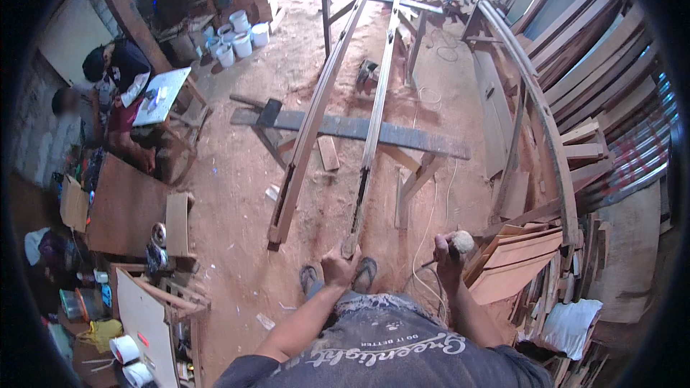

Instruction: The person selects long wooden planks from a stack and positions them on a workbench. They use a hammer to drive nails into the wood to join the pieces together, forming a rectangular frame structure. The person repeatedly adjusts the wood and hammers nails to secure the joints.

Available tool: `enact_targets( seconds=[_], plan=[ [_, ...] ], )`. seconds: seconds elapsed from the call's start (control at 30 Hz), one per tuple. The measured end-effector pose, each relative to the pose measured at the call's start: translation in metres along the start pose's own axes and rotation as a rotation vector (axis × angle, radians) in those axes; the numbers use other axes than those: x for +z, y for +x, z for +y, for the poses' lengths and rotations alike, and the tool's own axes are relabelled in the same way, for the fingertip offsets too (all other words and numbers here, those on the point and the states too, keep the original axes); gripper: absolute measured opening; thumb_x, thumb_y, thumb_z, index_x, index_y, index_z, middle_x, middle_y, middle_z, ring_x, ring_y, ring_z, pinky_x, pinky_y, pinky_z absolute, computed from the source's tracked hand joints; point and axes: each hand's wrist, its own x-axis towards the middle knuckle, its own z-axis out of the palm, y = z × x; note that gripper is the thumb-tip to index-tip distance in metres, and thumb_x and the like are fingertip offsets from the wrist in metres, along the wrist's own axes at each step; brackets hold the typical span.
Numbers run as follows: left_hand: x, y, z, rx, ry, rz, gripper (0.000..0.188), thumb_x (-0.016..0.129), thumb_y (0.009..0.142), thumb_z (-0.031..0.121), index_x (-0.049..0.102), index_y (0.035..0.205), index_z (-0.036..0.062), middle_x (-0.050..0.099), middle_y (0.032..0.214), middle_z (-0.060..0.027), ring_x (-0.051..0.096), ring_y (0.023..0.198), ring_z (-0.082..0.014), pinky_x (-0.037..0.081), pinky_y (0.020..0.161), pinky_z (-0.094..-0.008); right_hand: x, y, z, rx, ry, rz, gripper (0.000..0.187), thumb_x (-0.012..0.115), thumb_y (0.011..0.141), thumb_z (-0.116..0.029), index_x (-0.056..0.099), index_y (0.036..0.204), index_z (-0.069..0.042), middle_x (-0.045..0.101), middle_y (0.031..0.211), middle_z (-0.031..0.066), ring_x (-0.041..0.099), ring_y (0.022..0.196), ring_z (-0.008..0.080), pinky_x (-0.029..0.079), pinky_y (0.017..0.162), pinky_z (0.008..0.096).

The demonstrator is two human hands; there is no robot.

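Two long wooden beams run away from me over a sawhorse; the right beam [373,129] has a dark groove near its close end. My left hand [339,267] is closed around that end, just above my feet. The left beam [310,133] lies apart from my hands, with a similar dark slot. Off to the right, my right hand [449,262] is raised and wrapped round a mallet [461,243] with a pale, rounded head. A thin dark piece shows at the left of that hand; I cannot tell what it is.
A sawhorse [431,144] crosses beneath the beams, with another farther back. Stacked boards [514,262] stand close on my right, beside a long rail [532,79]. A cable [429,233] trails over the floor. People sit by a small table [172,86] at left, near white buckets [242,44].
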Motion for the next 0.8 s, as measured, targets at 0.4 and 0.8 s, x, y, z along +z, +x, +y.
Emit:
enact_targets(
  seconds=[0.4, 0.8],
  plan=[
    [-0.059, -0.044, -0.101, -0.357, -0.294, -0.113, 0.077, 0.090, 0.075, 0.047, 0.061, 0.126, -0.0027, 0.071, 0.111, -0.0201, 0.070, 0.104, -0.0343, 0.056, 0.092, -0.0417, 0.027, -0.017, -0.024, 0.181, 0.188, -0.005, 0.018, 0.068, 0.098, -0.013, 0.053, 0.087, -0.011, 0.048, 0.063, -0.0034, 0.045, 0.051, 0.0073, 0.039, 0.048, 0.0242],
    [-0.121, 0.061, -0.099, -0.132, -0.270, -0.058, 0.064, 0.078, 0.088, 0.031, 0.057, 0.139, -0.0010, 0.067, 0.122, -0.0222, 0.067, 0.114, -0.0304, 0.053, 0.095, -0.0407, 0.106, 0.005, -0.120, 0.002, 0.514, 0.074, 0.020, 0.064, 0.098, -0.014, 0.048, 0.086, -0.015, 0.041, 0.066, -0.0046, 0.037, 0.053, 0.0059, 0.033, 0.047, 0.0236]
  ],
)
